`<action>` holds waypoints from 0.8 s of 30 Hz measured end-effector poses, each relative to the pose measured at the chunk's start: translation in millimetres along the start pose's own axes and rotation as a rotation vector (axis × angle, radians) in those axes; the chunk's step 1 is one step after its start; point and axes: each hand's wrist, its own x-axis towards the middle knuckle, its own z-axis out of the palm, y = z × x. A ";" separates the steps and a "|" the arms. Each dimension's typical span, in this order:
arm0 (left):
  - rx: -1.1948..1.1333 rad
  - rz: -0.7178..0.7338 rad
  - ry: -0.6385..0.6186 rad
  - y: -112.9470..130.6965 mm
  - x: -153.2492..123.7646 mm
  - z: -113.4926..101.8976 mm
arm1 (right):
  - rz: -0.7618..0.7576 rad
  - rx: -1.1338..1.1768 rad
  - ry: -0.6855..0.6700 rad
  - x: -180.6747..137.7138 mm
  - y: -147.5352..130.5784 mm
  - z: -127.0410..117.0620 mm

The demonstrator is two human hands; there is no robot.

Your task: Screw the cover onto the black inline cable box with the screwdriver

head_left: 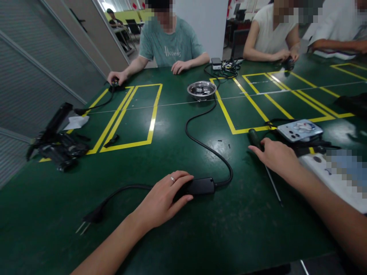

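My left hand (164,198) lies over the left end of a black power adapter (200,186) on the green table, fingers curved around it, a ring on one finger. The adapter's cable (200,141) loops back toward the far side; another lead runs left to a two-pin plug (91,218). My right hand (275,154) rests over a screwdriver (254,137) with a dark green handle, its thin shaft (273,187) pointing toward me. The fingers are loosely stretched over the handle.
A steel bowl (201,89) with small parts sits mid-table. A phone (299,130) lies right of my right hand. Black disassembled gear (57,143) sits at the left edge. Small screws (225,143) lie loose. Three people sit across; yellow tape (151,122) marks rectangles.
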 end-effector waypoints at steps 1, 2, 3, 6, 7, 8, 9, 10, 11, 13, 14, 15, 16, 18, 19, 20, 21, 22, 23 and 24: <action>0.002 -0.004 0.002 -0.8 0.2 -0.1 | 0.008 0.005 -0.008 -0.6 -1.3 0.8; 0.005 -0.008 0.001 -1.7 0.3 -0.2 | 0.019 0.007 -0.012 -1.2 -2.7 1.0; 0.007 -0.013 0.000 -2.5 0.4 -0.1 | 0.029 0.008 -0.017 -1.7 -4.2 0.9; 0.012 -0.017 -0.006 -4.3 -0.3 0.6 | 0.050 0.012 -0.033 -2.3 -7.8 0.3; 0.013 -0.014 -0.008 -4.7 -0.8 0.9 | 0.057 0.016 -0.040 -1.9 -8.4 0.4; 0.013 -0.012 -0.010 -5.0 -1.3 1.3 | 0.062 0.023 -0.048 -1.1 -8.6 0.5; 0.014 -0.010 -0.012 -5.2 -1.8 1.6 | 0.066 0.034 -0.057 0.0 -8.2 0.7; 0.015 -0.010 -0.015 -5.4 -2.2 1.9 | 0.068 0.052 -0.065 1.3 -7.5 0.9; 0.016 -0.011 -0.019 -5.6 -2.5 2.1 | 0.062 0.086 -0.072 2.8 -6.4 0.9; 0.017 -0.010 -0.025 -5.7 -2.6 2.2 | 0.044 0.216 -0.072 5.8 -4.2 0.1; 0.018 -0.007 -0.025 -5.6 -2.4 2.0 | 0.038 0.315 -0.074 6.9 -3.4 -0.8; 0.021 -0.005 -0.024 -5.3 -2.1 1.7 | 0.038 0.440 -0.084 7.7 -3.1 -1.9; 0.024 -0.004 -0.025 -4.8 -1.6 1.1 | 0.048 0.604 -0.105 7.9 -3.4 -3.4; 0.031 -0.003 -0.029 -3.6 -0.7 -0.2 | 0.080 0.950 -0.164 7.1 -5.7 -7.2; 0.035 -0.004 -0.031 -2.9 -0.2 -0.8 | 0.093 1.104 -0.198 6.1 -7.5 -9.5; 0.037 -0.005 -0.035 -2.4 0.2 -1.4 | 0.101 1.249 -0.234 4.9 -9.5 -12.1; 0.038 -0.004 -0.036 -2.0 0.5 -1.7 | 0.102 1.380 -0.266 3.7 -11.5 -14.8; 0.037 -0.002 -0.032 -1.8 0.6 -1.8 | 0.095 1.501 -0.297 2.7 -13.2 -17.4; 0.034 0.002 -0.027 -1.8 0.7 -1.7 | 0.088 1.617 -0.320 2.0 -14.4 -19.8; 0.031 0.006 -0.021 -2.0 0.6 -1.5 | 0.081 1.736 -0.332 1.7 -15.2 -21.7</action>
